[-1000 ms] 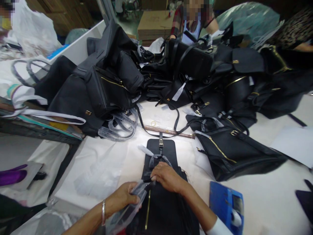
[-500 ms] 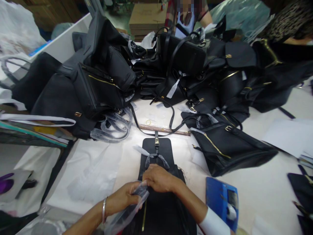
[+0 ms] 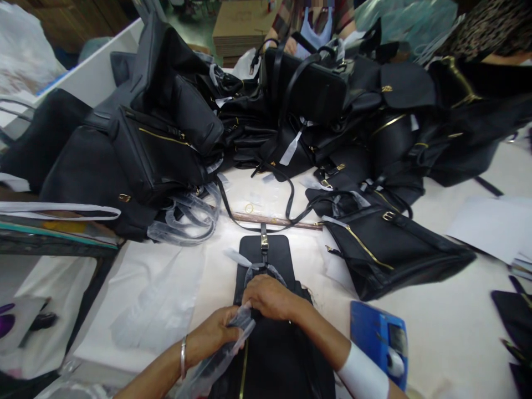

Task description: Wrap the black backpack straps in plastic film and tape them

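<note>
Directly before me lies a black backpack [image 3: 274,354], its flap [image 3: 279,246] laid out away from me and a gold zip running down its front. My left hand [image 3: 222,331], with a silver bangle at the wrist, is closed around a strip of clear plastic wrap [image 3: 216,363]. My right hand [image 3: 266,297] rests over the backpack's upper part, fingers curled down beside the left fingertips. What the right fingers pinch is hidden beneath them. Just beyond that hand shows a plastic-wrapped loop [image 3: 252,272].
Several black bags [image 3: 166,149] are heaped across the far side. Another black bag [image 3: 399,249] lies to the right, near a blue device [image 3: 380,338]. A loose black strap [image 3: 291,205] curves over the table [image 3: 449,327]. A person [image 3: 316,25] stands opposite.
Both hands stay at the same spot on the backpack, the left shifting very slightly. The view has moved a little, and the person opposite has a hand lowered to the bags.
</note>
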`<state>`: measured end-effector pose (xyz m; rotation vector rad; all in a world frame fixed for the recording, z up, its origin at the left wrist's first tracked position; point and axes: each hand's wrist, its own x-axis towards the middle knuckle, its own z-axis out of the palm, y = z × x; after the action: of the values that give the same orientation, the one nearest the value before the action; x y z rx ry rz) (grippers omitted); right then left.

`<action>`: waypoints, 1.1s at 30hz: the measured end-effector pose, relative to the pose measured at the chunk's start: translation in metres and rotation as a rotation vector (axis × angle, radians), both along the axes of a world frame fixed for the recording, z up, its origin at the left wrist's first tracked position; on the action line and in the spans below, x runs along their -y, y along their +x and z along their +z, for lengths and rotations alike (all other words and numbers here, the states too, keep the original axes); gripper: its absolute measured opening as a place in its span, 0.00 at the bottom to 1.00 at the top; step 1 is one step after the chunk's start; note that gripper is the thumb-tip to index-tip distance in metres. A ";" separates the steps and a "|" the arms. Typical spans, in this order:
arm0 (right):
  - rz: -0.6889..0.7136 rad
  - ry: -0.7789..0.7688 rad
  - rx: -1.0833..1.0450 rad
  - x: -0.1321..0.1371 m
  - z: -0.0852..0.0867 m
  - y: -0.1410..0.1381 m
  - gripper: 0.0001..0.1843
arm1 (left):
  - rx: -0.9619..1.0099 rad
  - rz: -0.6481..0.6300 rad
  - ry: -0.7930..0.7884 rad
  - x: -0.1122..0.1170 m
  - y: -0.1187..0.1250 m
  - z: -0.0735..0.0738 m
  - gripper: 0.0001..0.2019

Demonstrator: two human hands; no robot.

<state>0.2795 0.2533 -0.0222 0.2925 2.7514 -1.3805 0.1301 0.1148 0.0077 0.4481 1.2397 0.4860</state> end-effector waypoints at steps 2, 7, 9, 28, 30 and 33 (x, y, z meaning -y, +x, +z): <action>-0.128 -0.041 0.026 -0.010 0.003 0.013 0.11 | -0.002 0.010 -0.001 0.000 -0.001 -0.002 0.08; -0.273 -0.069 0.094 -0.024 0.005 0.048 0.12 | 0.017 0.000 -0.012 -0.001 -0.006 -0.002 0.09; -0.258 -0.072 0.089 -0.020 0.003 0.053 0.10 | 0.023 0.002 -0.018 -0.002 -0.005 -0.002 0.09; -0.336 0.177 0.195 0.010 0.000 0.037 0.09 | 0.089 0.100 -0.062 -0.010 0.002 -0.014 0.13; -0.351 0.196 0.201 0.012 0.001 0.034 0.08 | 0.104 0.119 -0.049 -0.010 0.002 -0.016 0.14; -0.334 0.161 0.165 0.016 0.005 0.046 0.11 | 0.110 0.143 -0.031 -0.011 0.005 -0.017 0.16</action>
<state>0.3255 0.2374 -0.0169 0.8669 2.7664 -1.1268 0.1354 0.1256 -0.0095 0.3034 1.1761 0.6044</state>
